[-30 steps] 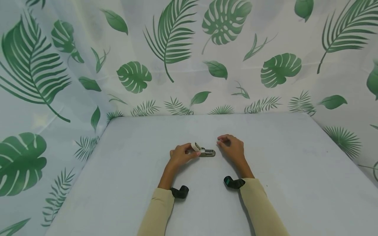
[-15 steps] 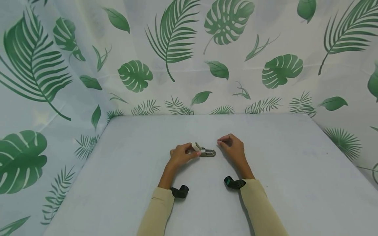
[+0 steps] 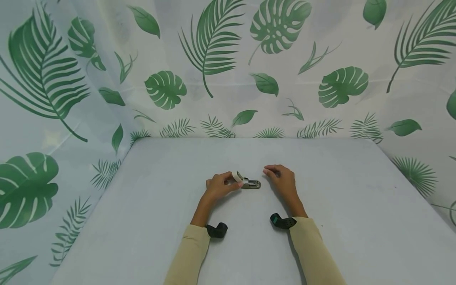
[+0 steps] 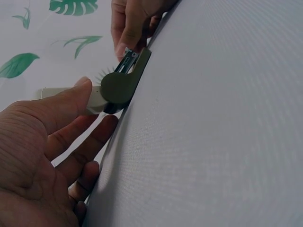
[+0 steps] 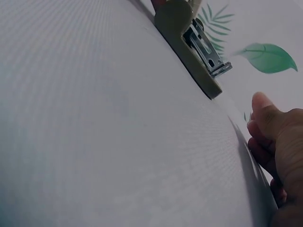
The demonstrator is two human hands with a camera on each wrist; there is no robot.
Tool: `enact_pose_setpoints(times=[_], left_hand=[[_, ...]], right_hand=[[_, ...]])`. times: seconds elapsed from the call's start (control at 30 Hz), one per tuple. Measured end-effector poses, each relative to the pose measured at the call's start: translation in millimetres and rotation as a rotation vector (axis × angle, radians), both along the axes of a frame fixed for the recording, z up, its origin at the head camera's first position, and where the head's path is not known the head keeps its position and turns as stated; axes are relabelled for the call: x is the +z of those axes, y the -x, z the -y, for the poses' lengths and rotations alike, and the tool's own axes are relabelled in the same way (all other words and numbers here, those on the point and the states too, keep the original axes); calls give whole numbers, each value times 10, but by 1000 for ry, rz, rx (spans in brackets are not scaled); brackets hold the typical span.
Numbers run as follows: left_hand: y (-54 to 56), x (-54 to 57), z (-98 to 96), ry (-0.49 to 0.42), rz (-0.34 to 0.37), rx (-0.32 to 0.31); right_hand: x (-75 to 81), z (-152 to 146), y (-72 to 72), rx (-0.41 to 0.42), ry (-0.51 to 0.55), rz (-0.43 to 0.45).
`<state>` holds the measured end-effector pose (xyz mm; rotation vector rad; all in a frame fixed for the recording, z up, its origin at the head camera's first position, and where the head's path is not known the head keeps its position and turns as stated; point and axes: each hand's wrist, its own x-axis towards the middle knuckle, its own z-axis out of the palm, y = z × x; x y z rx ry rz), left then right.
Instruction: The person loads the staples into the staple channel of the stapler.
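Observation:
An opened mini stapler lies on the table, its olive base flat and its metal staple channel exposed. Its cream top cover is swung up and back towards the left. My left hand grips this cover between thumb and fingers; the thumb presses along it in the left wrist view. To the right of the stapler, apart from it, is my right hand. Its fingers are curled, with thumb and index tips close together, and nothing shows between them.
A white tabletop spreads around both hands. Behind it and along its sides hangs a white cloth printed with green leaves. Black wrist cameras sit at both cuffs.
The right hand's knuckles dip slightly and its fingertips shift a little to the right. The left hand keeps its hold on the stapler cover. The whole head view tilts slightly.

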<state>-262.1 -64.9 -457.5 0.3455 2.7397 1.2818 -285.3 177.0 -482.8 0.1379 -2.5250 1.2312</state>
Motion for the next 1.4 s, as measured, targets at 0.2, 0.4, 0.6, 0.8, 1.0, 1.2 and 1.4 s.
enact_pose_setpoints(times=[0.2,0.4,0.6,0.8,1.0,1.2,1.4], left_hand=[[-9,35,-15,5,0,-3],[3,38,-38,22,-1,-7],[-3,29,-45,27,1,-11],[-4,25,-27,24,2,-1],[6,27,-4,24,-19,7],[-1,19,2,5,-14,1],[-8,-4,-9,-8,-24,-10]], right_hand=[[-3,-31,-3,9,-3,-25],[25,-39,-43,-28,16,-2],[38,-48,-85,-10,24,-10],[78,-54,-114,52,26,-68],[145,-29,-125,94,30,-102],[178,30,-145,151,20,-137],[156,87,-165,218,12,-121]])
